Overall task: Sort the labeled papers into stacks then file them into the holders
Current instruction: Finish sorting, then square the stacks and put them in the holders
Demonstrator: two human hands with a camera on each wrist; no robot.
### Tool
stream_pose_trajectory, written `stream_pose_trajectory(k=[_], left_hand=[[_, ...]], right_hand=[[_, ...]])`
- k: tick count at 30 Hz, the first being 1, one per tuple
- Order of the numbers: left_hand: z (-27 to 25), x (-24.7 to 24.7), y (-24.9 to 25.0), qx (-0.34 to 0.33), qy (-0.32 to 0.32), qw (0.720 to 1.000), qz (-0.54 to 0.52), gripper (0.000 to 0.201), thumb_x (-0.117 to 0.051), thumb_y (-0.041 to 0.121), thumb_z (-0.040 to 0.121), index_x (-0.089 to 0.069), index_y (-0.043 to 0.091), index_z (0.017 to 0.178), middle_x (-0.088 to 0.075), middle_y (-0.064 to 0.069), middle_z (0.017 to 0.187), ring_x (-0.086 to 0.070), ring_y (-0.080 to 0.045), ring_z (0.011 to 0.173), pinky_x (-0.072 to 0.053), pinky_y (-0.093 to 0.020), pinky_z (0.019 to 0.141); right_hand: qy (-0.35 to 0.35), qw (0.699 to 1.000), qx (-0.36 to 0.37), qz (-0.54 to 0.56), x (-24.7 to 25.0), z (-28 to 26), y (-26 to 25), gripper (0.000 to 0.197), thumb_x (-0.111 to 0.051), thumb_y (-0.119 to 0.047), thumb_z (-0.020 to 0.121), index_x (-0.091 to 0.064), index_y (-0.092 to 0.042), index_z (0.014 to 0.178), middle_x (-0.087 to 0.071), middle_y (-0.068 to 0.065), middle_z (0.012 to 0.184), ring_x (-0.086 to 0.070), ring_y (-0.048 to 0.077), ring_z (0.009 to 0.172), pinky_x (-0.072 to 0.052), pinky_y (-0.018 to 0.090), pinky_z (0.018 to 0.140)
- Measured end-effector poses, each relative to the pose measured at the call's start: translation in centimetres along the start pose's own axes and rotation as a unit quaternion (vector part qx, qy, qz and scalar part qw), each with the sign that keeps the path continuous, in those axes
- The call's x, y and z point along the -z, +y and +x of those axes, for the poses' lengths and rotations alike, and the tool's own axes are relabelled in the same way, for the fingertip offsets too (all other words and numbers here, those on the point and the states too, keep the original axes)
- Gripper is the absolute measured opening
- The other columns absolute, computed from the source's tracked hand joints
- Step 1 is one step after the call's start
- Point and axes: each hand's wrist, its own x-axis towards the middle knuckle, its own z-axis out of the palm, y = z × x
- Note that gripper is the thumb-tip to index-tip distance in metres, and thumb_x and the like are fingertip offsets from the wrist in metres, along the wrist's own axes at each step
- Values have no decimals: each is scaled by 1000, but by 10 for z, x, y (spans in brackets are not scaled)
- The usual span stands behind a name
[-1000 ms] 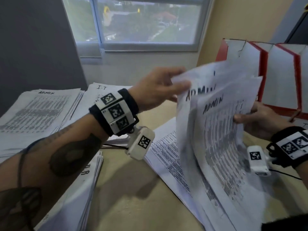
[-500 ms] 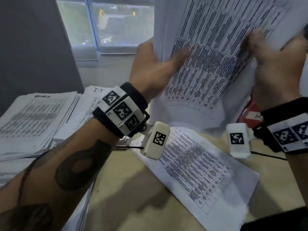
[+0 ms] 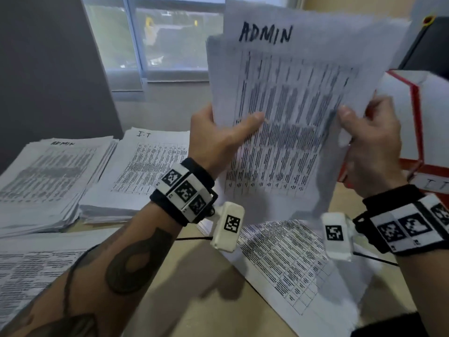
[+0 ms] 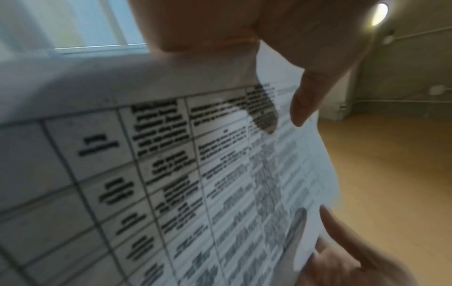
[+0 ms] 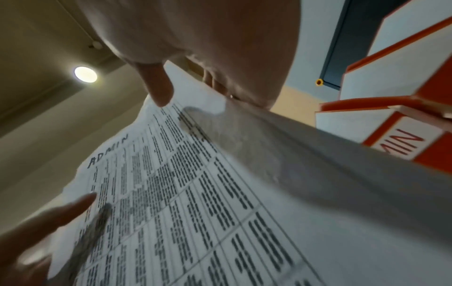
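Note:
I hold a small sheaf of printed sheets marked ADMIN (image 3: pixel 286 98) upright in the air in front of me. My left hand (image 3: pixel 218 132) pinches its left edge, thumb across the print. My right hand (image 3: pixel 369 142) pinches the right edge. The same ADMIN sheets (image 4: pixel 195 174) fill the left wrist view, and the ADMIN sheets (image 5: pixel 195 193) also fill the right wrist view. On the table at the left lie an ADMIN stack (image 3: pixel 46 176) and an I-T stack (image 3: pixel 143 166). Red-and-white file holders (image 3: pixel 418 113) stand at the right.
A loose printed sheet (image 3: pixel 296 263) lies on the wooden table (image 3: pixel 194 300) under my hands. Another pile of papers (image 3: pixel 31 268) sits at the near left. A window (image 3: pixel 158 37) is behind the stacks. A holder label reading MIN (image 5: pixel 401 143) shows beside my right hand.
The sheaf has turned so that its ADMIN heading faces me the right way up. Both hands have come lower and hold it by its two side edges.

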Motion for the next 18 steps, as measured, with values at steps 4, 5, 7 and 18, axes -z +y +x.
stream_pose_trajectory(k=[4,5,7,18], left_hand=[[-24,2,-29,86,-44,995,20,16,-83,12,86,-67,17,89,-75,13,77,-73,-8,75,-61,-34,74],[-29,1,-31,84,-58,994,34,20,-81,11,87,-64,21,84,-72,18,71,-70,-2,69,-59,-29,71],[-30,0,-31,65,-64,995,39,18,-81,11,88,-65,20,85,-73,15,74,-72,-3,71,-60,-27,69],[-31,2,-35,68,-94,987,110,27,-76,18,94,-61,27,73,-64,20,58,-60,0,53,-49,-19,51]], right_hand=[[-41,995,-64,-57,3,-23,26,26,-71,-6,94,-66,-12,119,-76,2,111,-73,25,107,-58,48,98],[-38,995,-66,-61,3,-26,29,25,-70,-2,94,-68,-16,115,-77,-1,108,-73,23,106,-58,48,98],[-20,996,-54,-67,3,-27,26,29,-69,2,94,-68,-20,113,-77,-4,107,-74,19,105,-59,43,96],[-33,994,-27,-97,8,-33,22,36,-69,1,96,-63,-13,129,-73,-5,116,-73,7,104,-59,22,86]])
